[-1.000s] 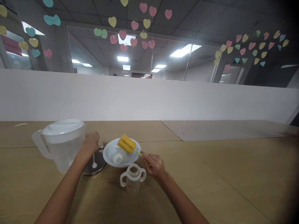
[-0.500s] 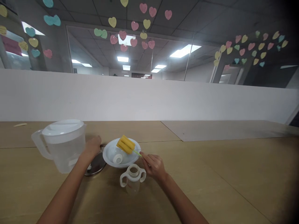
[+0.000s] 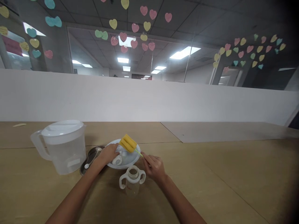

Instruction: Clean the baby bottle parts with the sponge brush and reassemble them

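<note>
The right hand [image 3: 154, 167], beside the bowl's right rim, is clamped on the thin handle of a yellow sponge brush [image 3: 128, 143]; the left hand [image 3: 110, 154] reaches over the bowl's left rim, and whether its fingers close on anything cannot be told. Largest is the lidded pitcher [image 3: 65, 152], left of the bowl. The bowl [image 3: 128, 161] itself sits between the hands. A metal plate [image 3: 91, 155] lies just left of it, partly behind the left forearm. The two-handled bottle [image 3: 132, 183] stands upright and uncapped on the bowl's near side. The brush's sponge end is over the bowl. A white spoon [image 3: 87, 166] lies on the plate left of the bowl; smallest, a white ring [image 3: 118, 160] sits inside it. Good handling probably needs a firm, low-angled brush hold, clear of the bottle.
</note>
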Motion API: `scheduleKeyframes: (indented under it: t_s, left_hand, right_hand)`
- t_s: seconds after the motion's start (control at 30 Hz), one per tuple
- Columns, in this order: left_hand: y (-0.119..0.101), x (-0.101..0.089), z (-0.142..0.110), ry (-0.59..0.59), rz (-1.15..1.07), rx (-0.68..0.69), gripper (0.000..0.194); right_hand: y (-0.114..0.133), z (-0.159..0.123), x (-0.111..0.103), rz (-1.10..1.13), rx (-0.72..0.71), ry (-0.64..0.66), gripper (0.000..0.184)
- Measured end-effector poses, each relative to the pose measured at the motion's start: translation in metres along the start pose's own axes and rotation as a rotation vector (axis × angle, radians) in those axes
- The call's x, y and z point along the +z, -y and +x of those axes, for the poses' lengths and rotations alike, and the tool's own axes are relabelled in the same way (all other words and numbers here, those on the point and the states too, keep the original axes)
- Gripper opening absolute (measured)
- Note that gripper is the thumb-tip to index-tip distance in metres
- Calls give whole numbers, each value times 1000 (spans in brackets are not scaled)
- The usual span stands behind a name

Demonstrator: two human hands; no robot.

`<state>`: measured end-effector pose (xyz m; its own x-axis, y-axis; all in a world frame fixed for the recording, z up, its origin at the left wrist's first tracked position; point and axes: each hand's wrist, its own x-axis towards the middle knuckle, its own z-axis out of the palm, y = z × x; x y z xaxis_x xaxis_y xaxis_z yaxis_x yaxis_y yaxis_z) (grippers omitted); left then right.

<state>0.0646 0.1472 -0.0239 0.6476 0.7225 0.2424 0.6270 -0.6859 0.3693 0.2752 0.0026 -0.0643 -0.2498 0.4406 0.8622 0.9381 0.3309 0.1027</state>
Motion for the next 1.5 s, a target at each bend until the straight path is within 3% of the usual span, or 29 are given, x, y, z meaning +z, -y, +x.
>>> scheduleKeyframes:
  t_s: [0.13, 0.27, 0.37, 0.43, 0.53, 0.7, 0.83, 0.97, 1.1, 1.27, 1.37, 1.5]
  left_hand:
    - [-2, -20, 3, -96, -116, 3, 44]
    - [-26, -42, 2, -317, -850, -47, 54]
    - [-48, -48, -1, -302, -1286, -57, 53]
    - [-59, -48, -5, -266, -1336, -76, 51]
    - [-68, -49, -11, -242, -1183, -69, 51]
    - [-77, -50, -21, -118, -984, 166, 46]
    - [-88, -53, -30, -176, -720, 130, 45]
    - [-89, -59, -34, -239, -316, 73, 38]
    - [-70, -73, -30, -287, -103, -54, 42]
    - [-24, -99, -31, -364, 23, -109, 43]
    - [-2, -103, -36, -194, 223, -173, 47]
    - [13, -93, -36, 94, 399, -370, 48]
  right_hand:
    - [2, 2, -1, 49, 58, -52, 28]
    - [4, 2, -2, 87, 74, -85, 28]
    - [4, 1, -2, 63, 47, -40, 28]
    - [4, 1, -2, 55, 66, -37, 29]
    - [5, 2, -3, 67, 104, -63, 29]
    - [7, 3, -4, 64, 117, -116, 30]
    - [7, 0, -4, -21, 53, -145, 34]
    - [5, -3, -4, -168, -70, -119, 35]
    - [3, -5, -2, -207, -118, -69, 33]
    - [0, -3, 2, -138, 80, -168, 31]
    - [-1, -1, 3, -97, 149, -204, 29]
    - [-3, -3, 4, -131, 111, -171, 28]
